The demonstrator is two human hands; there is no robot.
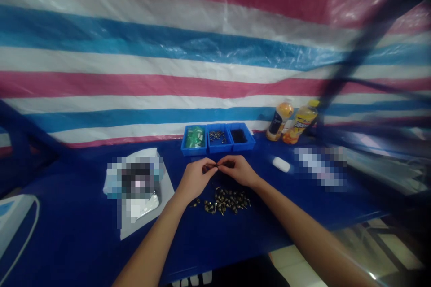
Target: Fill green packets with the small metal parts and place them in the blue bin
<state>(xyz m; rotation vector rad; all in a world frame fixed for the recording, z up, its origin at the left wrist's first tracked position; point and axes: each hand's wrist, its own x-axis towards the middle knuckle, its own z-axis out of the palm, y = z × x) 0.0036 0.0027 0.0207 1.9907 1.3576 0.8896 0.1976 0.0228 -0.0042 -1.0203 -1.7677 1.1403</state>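
Note:
My left hand [195, 180] and my right hand [236, 170] meet above the blue tabletop [77, 219], with their fingertips pinching a small dark part [212, 167] between them. The part is too small and partly hidden to identify exactly. Just below my hands lies a loose pile of small brass-and-black metal fittings [226, 201]. A few stray fittings sit at its left end, close to my left wrist.
Three blue plastic bins stand in a row at the back: green packets [194, 138], metal parts [216, 136], black parts [239, 136]. Two plastic bottles [299, 122] stand to the right, near a white oval object [281, 164]. A pixelated sheet [141, 188] lies left.

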